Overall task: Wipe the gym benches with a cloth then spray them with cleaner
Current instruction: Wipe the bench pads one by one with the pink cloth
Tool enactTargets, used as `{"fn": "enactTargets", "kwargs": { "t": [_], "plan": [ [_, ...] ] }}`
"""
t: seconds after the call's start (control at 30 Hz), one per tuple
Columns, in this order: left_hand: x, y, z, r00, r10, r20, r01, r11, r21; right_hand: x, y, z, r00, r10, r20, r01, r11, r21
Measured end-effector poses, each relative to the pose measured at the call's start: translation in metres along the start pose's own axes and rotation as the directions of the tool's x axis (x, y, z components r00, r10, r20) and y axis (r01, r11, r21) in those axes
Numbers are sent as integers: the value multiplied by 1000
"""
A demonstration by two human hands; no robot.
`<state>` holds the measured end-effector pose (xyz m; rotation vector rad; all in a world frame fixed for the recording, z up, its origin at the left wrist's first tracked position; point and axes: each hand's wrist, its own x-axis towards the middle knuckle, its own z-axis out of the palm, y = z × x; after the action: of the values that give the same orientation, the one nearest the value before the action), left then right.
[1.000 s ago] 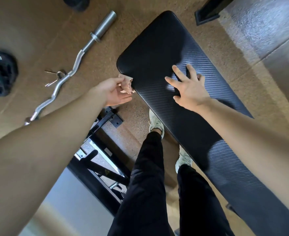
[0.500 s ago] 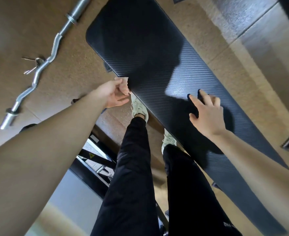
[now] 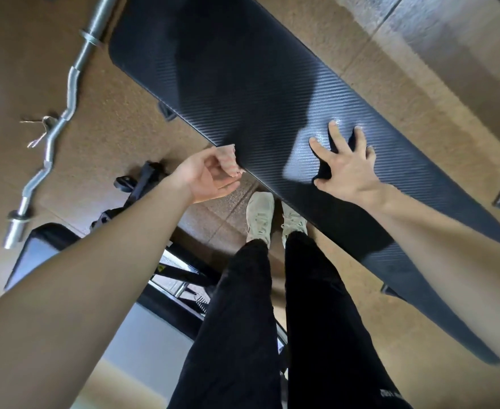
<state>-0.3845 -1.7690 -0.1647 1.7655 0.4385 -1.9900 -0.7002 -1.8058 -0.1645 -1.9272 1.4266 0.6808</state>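
Bench [image 3: 242, 84], blk, on brown floor [image 3: 119, 149]

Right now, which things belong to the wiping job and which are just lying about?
Job: bench, dark cloth under right hand, pink cloth pinched in left hand.
Lying about: curl bar, spring clip, black frame.

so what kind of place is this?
Almost certainly a gym: a long padded black bench, a chrome curl bar lying on the speckled rubber floor. The left hand grips a cloth at the bench's edge.
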Motion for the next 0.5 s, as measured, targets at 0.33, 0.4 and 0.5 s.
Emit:
{"fn": "enactTargets", "kwargs": {
  "t": [0.33,0.4,0.5],
  "plan": [
    [14,-50,18,997,-61,43,61,998,-5,-44,11,8,962,219,-163,-175,952,250],
    [14,-60,25,997,-67,44,67,998,-1,-66,25,27,912,370,-177,-301,897,325],
    [14,-78,36,994,-99,47,98,995,25,-98,45,60,875,479,-77,-424,831,360]
  ]
}}
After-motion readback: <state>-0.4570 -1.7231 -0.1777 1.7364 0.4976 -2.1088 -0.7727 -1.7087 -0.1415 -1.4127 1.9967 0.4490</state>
